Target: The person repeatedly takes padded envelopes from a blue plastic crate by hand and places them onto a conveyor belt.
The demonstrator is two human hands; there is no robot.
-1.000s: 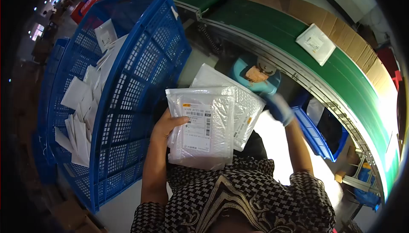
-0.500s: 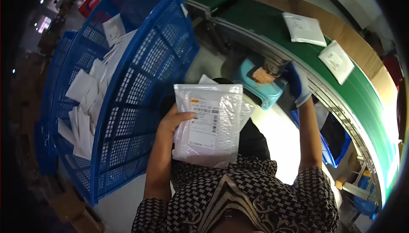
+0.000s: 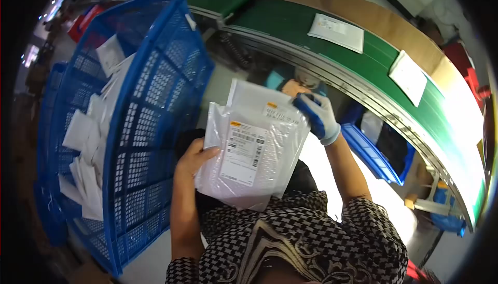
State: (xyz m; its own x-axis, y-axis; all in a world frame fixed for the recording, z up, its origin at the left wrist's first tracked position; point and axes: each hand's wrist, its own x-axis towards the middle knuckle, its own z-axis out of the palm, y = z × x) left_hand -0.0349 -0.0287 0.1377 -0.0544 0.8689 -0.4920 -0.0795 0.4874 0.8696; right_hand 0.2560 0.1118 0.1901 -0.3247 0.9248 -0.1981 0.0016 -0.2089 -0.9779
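Observation:
My bare left hand (image 3: 192,158) is closed on the left edge of a white bubble mailer (image 3: 244,154), thumb on top, its printed shipping label facing up. Behind that one lies a second mailer (image 3: 251,95), its upper part and right side showing past the front one. My right hand (image 3: 320,118), in a white and blue glove, is closed at this rear mailer's upper right corner. Both mailers are held over my lap, overlapping and slightly fanned. How far my left fingers reach underneath is hidden.
A tall blue mesh crate (image 3: 140,144) at left holds several white mailers (image 3: 85,133). A green conveyor belt (image 3: 378,58) curves along the far side, carrying two mailers. Beneath it are a turquoise stool (image 3: 275,79), partly covered, and a blue bin (image 3: 371,157).
My right hand has come from beside the stool to the mailers and taken the rear one's corner. The rear mailer now shows more above the front one. The view has shifted right.

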